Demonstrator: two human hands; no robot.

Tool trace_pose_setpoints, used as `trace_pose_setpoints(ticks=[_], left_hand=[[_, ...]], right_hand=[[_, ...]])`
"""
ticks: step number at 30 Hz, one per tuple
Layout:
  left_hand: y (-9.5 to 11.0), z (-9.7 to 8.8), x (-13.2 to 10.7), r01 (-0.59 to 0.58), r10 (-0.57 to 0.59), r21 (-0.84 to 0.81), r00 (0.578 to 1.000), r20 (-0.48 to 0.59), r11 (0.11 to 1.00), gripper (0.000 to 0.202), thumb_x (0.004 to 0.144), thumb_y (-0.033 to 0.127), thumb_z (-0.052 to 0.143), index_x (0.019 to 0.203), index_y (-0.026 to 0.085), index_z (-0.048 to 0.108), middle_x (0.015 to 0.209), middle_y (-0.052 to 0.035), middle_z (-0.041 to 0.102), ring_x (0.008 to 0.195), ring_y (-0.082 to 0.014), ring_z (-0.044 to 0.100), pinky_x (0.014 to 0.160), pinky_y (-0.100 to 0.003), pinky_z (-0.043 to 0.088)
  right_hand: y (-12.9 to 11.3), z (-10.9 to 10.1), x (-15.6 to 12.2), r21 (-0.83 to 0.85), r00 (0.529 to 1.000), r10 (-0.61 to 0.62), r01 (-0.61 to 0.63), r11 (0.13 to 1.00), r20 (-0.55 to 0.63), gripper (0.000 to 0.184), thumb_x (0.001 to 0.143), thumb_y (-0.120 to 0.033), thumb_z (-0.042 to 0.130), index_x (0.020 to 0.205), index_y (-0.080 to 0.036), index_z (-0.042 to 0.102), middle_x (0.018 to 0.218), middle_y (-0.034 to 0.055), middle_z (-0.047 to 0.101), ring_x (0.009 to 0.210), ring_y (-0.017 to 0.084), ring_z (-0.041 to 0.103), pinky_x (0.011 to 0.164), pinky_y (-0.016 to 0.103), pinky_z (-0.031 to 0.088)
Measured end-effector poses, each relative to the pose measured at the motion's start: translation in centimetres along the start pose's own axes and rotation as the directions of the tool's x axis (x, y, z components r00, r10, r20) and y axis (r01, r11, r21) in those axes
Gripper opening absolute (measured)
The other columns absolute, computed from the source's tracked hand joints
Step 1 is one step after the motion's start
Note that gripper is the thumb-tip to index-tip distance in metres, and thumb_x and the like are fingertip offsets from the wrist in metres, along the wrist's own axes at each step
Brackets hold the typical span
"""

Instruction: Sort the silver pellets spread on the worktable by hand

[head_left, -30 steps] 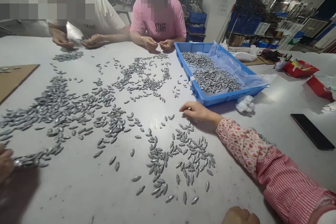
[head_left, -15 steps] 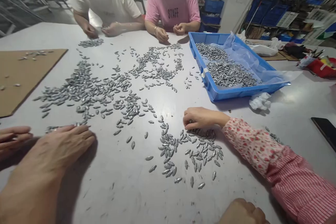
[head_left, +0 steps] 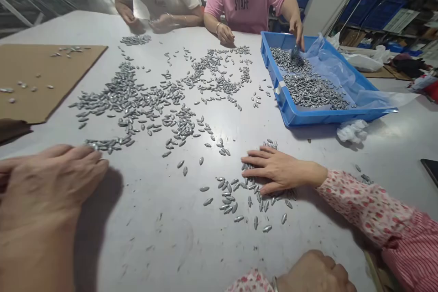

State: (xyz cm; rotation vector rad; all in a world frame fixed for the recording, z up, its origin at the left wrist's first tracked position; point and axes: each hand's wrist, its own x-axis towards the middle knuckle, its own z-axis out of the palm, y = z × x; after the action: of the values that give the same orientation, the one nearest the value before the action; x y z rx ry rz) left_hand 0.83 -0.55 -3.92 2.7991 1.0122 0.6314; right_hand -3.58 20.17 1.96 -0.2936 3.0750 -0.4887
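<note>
My right hand (head_left: 278, 169), in a strawberry-print sleeve, lies palm down with fingers spread over small silver-grey spindle-shaped pieces (head_left: 226, 200). Some of them are hidden under it. At the bottom edge my left hand (head_left: 316, 273) has its fingers curled in with the knuckles up; whether anything is inside is hidden. A few single pieces lie on the white table (head_left: 164, 246) between the two hands. Farther off spreads a larger heap of the same pieces (head_left: 126, 89).
A blue tray (head_left: 285, 116) with many pieces and plastic film stands at the right back. Beside it is crumpled white paper (head_left: 352, 131). Left are a cardboard sheet (head_left: 68, 73) and a neighbour's hand (head_left: 58, 178). Two people sit opposite; one hand (head_left: 297, 29) reaches into the tray.
My right hand has gone from bent fingers to spread flat on the pieces. My left hand shows more. A co-worker in pink has reached into the tray. The view has shifted slightly.
</note>
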Motion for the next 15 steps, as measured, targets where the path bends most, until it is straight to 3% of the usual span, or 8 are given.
trace_pose_setpoints(ticks=[2,4,7,11,13,15], left_hand=[[0.3,0.5,0.3,0.006,-0.007,-0.022,1.0,-0.022,1.0,0.025,0.095,0.025,0.065,0.076,0.016,0.052,0.067,0.0028,0.05,0.056,-0.0115,0.05,0.049,-0.023,0.042],[0.5,0.8,0.5,0.027,-0.028,-0.015,0.996,-0.086,1.0,0.038,0.092,0.024,0.067,0.066,0.019,0.04,0.06,0.0046,0.039,0.05,-0.0114,0.042,0.043,-0.025,0.031],[0.6,1.2,0.5,0.066,-0.061,0.02,0.98,-0.188,0.998,0.042,0.09,0.025,0.07,0.064,0.019,0.036,0.06,0.0041,0.039,0.051,-0.0114,0.042,0.045,-0.026,0.026],[0.4,1.0,0.4,0.034,-0.029,0.022,0.981,-0.191,0.999,0.041,0.09,0.025,0.069,0.065,0.018,0.037,0.061,0.0037,0.04,0.051,-0.0117,0.043,0.046,-0.027,0.024],[0.3,0.7,0.4,0.02,-0.017,0.017,0.985,-0.169,1.0,0.04,0.091,0.026,0.068,0.066,0.018,0.038,0.06,0.0035,0.04,0.051,-0.0118,0.043,0.045,-0.027,0.023],[0.3,0.5,0.4,0.018,-0.016,0.012,0.988,-0.151,1.0,0.041,0.092,0.026,0.068,0.065,0.018,0.038,0.06,0.0033,0.04,0.051,-0.0116,0.043,0.045,-0.027,0.023]], right_hand=[[0.3,-0.9,-1.8,0.008,0.998,0.052,-0.051,0.999,-0.035,0.049,0.091,-0.051,0.064,0.134,-0.028,0.059,0.151,0.0102,0.048,0.142,0.031,0.039,0.116,0.053,0.03],[0.0,-1.2,-2.2,0.03,0.993,0.078,-0.075,0.997,-0.087,0.04,0.096,-0.045,0.059,0.13,-0.024,0.061,0.147,0.0114,0.053,0.138,0.03,0.044,0.114,0.052,0.034],[-1.3,-0.6,0.1,0.038,0.991,0.032,-0.027,0.999,-0.133,0.037,0.103,-0.036,0.047,0.132,-0.016,0.058,0.142,0.0126,0.058,0.134,0.026,0.049,0.111,0.046,0.038],[-3.5,1.0,4.4,-0.007,0.987,-0.147,0.147,0.989,-0.064,0.04,0.104,-0.034,0.046,0.137,-0.014,0.051,0.15,0.0112,0.05,0.139,0.025,0.043,0.11,0.043,0.038],[-3.8,1.5,5.2,-0.026,0.982,-0.179,0.178,0.984,-0.054,0.031,0.104,-0.031,0.045,0.128,-0.016,0.058,0.145,0.0101,0.055,0.135,0.024,0.047,0.106,0.041,0.04],[-3.3,1.8,4.9,-0.024,0.988,-0.132,0.13,0.991,-0.081,0.025,0.104,-0.029,0.044,0.112,-0.018,0.065,0.129,0.0088,0.066,0.123,0.022,0.056,0.102,0.04,0.041]])
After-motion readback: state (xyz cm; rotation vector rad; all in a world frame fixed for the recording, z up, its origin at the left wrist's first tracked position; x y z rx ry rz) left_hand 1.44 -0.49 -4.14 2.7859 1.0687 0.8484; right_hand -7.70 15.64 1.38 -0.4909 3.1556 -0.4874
